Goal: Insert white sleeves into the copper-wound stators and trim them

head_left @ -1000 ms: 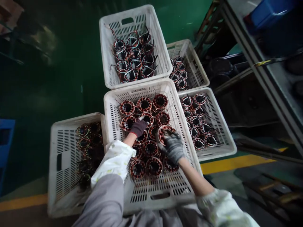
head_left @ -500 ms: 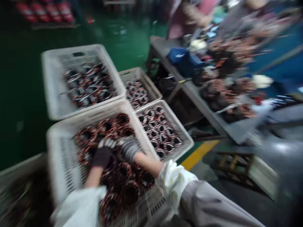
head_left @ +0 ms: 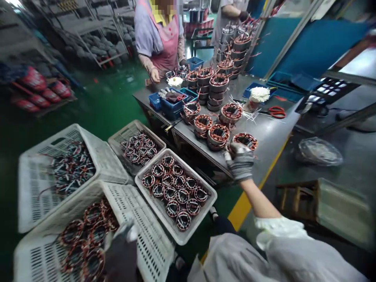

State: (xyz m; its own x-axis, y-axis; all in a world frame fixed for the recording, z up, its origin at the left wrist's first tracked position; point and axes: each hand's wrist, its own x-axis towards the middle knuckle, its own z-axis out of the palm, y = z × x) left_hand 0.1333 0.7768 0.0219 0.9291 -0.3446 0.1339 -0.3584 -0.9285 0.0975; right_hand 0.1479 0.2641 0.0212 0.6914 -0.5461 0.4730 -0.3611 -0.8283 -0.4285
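Observation:
My right hand (head_left: 241, 162), in a grey striped glove, is closed on the near side of a copper-wound motor stator (head_left: 246, 141) at the table's front edge. Several more stators (head_left: 219, 134) stand close by on the metal table (head_left: 273, 129). Low in the view, my left hand (head_left: 122, 250) in a dark glove with pale fingertips is over the near white crate (head_left: 152, 239). Its fingers are blurred and partly hidden, so whether they hold anything does not show. Copper-wound stators (head_left: 94, 235) lie heaped inside that crate.
Other crates hold wound parts: a shallow crate (head_left: 202, 219), a beige crate (head_left: 117, 137) and a large white crate (head_left: 29, 188). Red-handled scissors (head_left: 277, 112) and blue bins (head_left: 173, 105) are on the table. A person (head_left: 161, 43) stands behind it. A stool (head_left: 305, 203) is at right.
My right hand has gone from the near crate to the table edge, now on a stator. My left hand has lifted off the heap. The view has turned toward the table.

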